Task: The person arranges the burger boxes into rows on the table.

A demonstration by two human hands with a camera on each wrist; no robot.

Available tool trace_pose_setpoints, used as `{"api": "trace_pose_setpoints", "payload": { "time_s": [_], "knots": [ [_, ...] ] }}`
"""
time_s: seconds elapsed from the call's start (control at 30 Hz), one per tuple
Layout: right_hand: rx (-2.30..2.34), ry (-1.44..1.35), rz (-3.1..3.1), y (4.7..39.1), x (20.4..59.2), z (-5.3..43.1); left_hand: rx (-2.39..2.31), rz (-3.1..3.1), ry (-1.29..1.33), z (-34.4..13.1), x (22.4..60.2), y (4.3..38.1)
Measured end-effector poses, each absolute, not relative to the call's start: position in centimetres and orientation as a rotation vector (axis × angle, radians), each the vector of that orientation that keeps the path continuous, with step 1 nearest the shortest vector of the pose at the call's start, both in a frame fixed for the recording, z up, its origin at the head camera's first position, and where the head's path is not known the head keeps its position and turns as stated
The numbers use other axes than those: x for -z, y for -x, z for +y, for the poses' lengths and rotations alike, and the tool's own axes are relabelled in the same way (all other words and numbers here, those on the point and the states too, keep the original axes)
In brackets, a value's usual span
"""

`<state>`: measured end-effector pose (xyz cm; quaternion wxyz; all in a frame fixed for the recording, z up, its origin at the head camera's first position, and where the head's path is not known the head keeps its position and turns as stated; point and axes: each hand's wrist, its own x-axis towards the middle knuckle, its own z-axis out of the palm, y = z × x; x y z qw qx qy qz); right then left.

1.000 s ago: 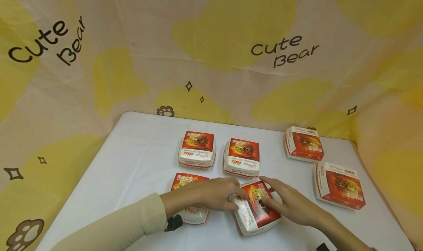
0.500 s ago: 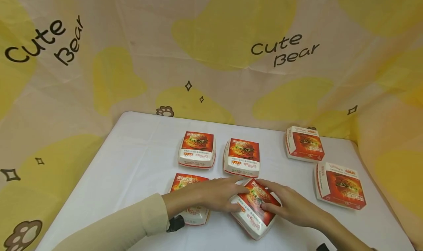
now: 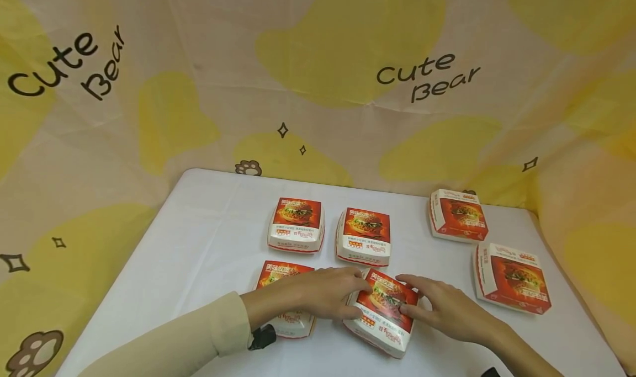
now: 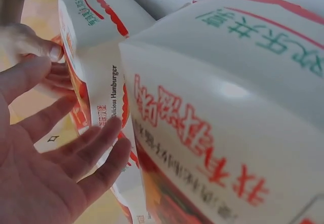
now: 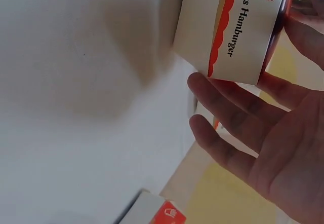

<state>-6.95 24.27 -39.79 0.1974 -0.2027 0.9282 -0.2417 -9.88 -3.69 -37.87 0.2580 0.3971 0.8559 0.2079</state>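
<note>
A red-and-white hamburger box [image 3: 381, 311] sits slightly askew at the front middle of the white table, between both hands. My left hand [image 3: 330, 293] holds its left side, with the index finger over the lid and the thumb by the front left corner. From the right, my right hand [image 3: 439, 308] grips it, thumb on the printed lid and fingers around the far right corner. In the right wrist view, the fingertips [image 5: 200, 84] meet the box's lower corner. A second hamburger box [image 3: 293, 324] lies partly hidden under the left forearm.
Behind the hands stand two more hamburger boxes [image 3: 296, 224] [image 3: 363, 236] side by side. Toward the right edge of the table [image 3: 208, 217], two others [image 3: 458, 214] [image 3: 512, 277] face sideways. A patterned cloth [image 3: 318, 79] hangs around the back and sides.
The box between my hands has turned counterclockwise, its white printed band swinging from the left toward the front. My right fingers have shifted slightly right along with it.
</note>
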Motion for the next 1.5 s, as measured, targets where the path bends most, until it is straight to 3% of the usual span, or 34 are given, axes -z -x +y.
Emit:
{"api": "trace_pose_setpoints", "payload": {
  "time_s": [1.5],
  "knots": [
    [0.793,0.675,2.564,6.67,40.36,23.64,-0.499,2.349,-1.121,-3.68,37.88,10.58]
  ]
}}
